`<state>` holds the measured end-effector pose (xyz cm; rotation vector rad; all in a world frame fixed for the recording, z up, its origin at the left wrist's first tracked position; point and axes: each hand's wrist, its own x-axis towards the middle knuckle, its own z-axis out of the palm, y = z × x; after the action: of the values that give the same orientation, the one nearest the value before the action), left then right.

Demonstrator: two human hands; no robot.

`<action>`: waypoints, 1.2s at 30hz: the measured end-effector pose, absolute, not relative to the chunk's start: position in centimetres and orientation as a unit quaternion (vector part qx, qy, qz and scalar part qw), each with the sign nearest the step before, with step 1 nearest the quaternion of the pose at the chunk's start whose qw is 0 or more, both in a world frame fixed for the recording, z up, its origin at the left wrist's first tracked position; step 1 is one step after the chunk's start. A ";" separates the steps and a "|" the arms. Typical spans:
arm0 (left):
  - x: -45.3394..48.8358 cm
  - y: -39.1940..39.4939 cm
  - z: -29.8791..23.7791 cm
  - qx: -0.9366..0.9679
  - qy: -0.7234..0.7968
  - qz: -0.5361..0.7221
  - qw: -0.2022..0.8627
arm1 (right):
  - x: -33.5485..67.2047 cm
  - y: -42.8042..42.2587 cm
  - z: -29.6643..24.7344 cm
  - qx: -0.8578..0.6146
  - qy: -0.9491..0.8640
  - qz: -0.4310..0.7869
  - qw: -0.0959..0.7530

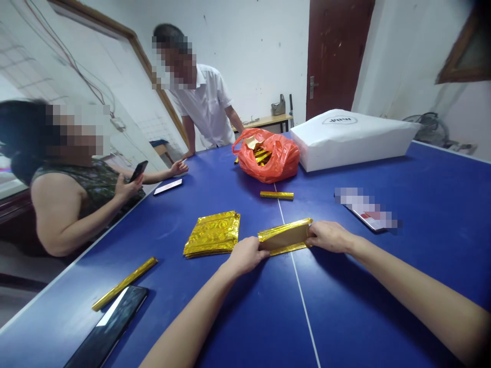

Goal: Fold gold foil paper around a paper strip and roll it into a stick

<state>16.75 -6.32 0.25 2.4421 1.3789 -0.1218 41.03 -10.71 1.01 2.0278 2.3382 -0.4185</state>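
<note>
Between my hands is a sheet of gold foil paper (286, 241), its long edges folded in and its dull tan side showing in the middle. My left hand (247, 254) grips its left end, fingers closed. At the right end my right hand (330, 236) pinches the paper. Just left of my left hand lies a stack of embossed gold foil sheets (213, 232). Beyond the sheet rests a rolled gold foil strip (276, 195). Another gold foil roll (125, 284) lies at the left, beside a large phone (109, 327).
A red plastic bag (268, 158) holding gold pieces stands at the back, next to a white box-like package (353, 140). One phone (366, 212) lies right, another (168, 187) left on the blue table (383, 286). A seated person (76, 199) holds a phone; another person (215, 102) leans on the table.
</note>
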 end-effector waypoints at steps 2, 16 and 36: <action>16.8 -6.4 0.3 0.855 0.492 -0.043 0.158 | 40.9 -10.7 1.0 0.652 0.746 -0.130 0.013; 17.2 -6.8 1.0 0.856 0.494 -0.058 0.143 | 40.9 -10.8 1.0 0.649 0.751 -0.117 0.029; 18.7 -8.9 0.0 0.896 0.421 0.032 0.136 | 36.2 -12.2 0.0 0.550 0.832 -0.019 -0.066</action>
<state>18.73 -8.94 0.04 2.5944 1.2201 0.0937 36.20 -12.23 -0.03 1.8044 2.7298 -0.0613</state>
